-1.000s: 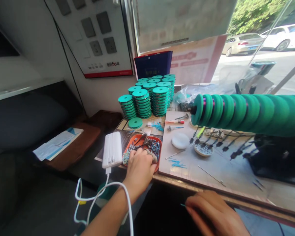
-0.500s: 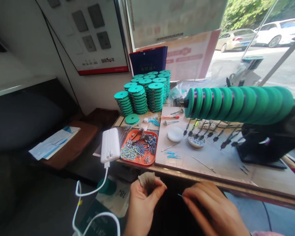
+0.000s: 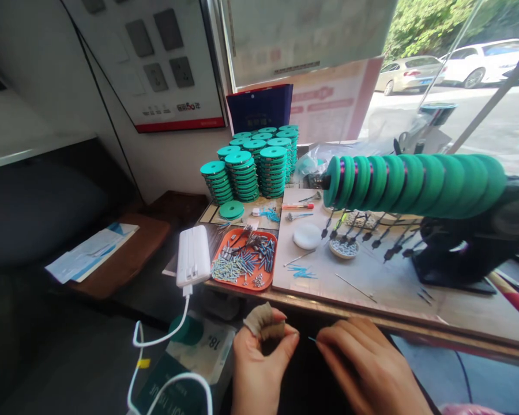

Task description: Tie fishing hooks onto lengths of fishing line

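My left hand is below the table's front edge, with a cloth wrap on the forefinger; its thumb and fingers are pinched together on something too small to name. My right hand is beside it, fingers closed on a thin teal-tipped piece that points toward the left hand. The two hands are a few centimetres apart. Just beyond them on the table sits an orange tray of small blue and silver pieces.
A white power bank with its cable lies left of the tray. Stacks of green spools stand at the back. A row of green spools on a rod sits on a black stand at right. A white board carries a small dish, pins and a white disc.
My left hand left the orange tray and drew back below the table edge, pinched near my right hand. The view shifted slightly; the right hand stayed low.
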`<action>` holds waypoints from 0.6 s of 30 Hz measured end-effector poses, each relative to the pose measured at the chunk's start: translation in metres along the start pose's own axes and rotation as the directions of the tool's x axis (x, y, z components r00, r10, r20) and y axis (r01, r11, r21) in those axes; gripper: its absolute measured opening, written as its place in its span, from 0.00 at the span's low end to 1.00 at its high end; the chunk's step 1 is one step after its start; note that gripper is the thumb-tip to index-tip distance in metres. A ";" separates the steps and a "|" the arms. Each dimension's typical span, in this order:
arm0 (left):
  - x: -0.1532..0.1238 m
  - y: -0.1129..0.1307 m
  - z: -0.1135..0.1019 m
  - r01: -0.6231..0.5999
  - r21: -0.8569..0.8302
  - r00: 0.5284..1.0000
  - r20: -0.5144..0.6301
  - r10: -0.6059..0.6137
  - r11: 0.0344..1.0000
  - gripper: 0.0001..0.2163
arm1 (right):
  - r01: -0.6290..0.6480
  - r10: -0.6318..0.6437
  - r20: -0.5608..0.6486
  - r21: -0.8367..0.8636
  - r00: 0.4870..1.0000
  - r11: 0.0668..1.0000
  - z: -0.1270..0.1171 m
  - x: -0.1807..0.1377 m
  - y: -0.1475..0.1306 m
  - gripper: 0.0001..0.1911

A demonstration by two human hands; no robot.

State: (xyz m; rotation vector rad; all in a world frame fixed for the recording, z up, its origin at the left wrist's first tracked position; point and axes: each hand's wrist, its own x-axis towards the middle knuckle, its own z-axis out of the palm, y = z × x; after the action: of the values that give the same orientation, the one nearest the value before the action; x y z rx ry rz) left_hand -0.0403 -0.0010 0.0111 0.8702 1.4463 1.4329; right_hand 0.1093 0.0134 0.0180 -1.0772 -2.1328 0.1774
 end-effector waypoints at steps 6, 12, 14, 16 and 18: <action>-0.009 -0.006 0.009 -0.211 0.194 0.965 -0.117 0.236 0.958 0.08 | -0.017 0.020 -0.043 0.059 0.999 0.998 -0.001 0.006 -0.006 0.09; -0.009 -0.013 0.010 -0.375 0.281 0.917 -0.029 0.399 0.883 0.07 | -0.094 0.096 -0.005 0.155 0.995 0.983 0.003 0.002 -0.003 0.07; -0.009 -0.015 0.010 -0.433 0.319 0.891 0.012 0.453 0.843 0.07 | -0.145 0.145 0.015 0.194 0.989 0.970 0.006 -0.001 -0.002 0.07; -0.008 -0.016 0.010 -0.502 0.358 0.853 0.058 0.518 0.787 0.08 | -0.174 0.172 0.030 0.229 0.985 0.958 0.007 -0.003 -0.001 0.07; -0.005 -0.016 0.011 -0.596 0.376 0.791 0.126 0.598 0.709 0.10 | -0.178 0.175 0.036 0.243 0.984 0.954 0.008 -0.004 0.000 0.06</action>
State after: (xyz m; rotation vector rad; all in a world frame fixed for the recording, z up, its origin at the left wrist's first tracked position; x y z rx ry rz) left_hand -0.0267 -0.0036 -0.0037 1.7286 1.5621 1.6114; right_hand 0.1055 0.0120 0.0098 -1.1196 -1.9637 0.5212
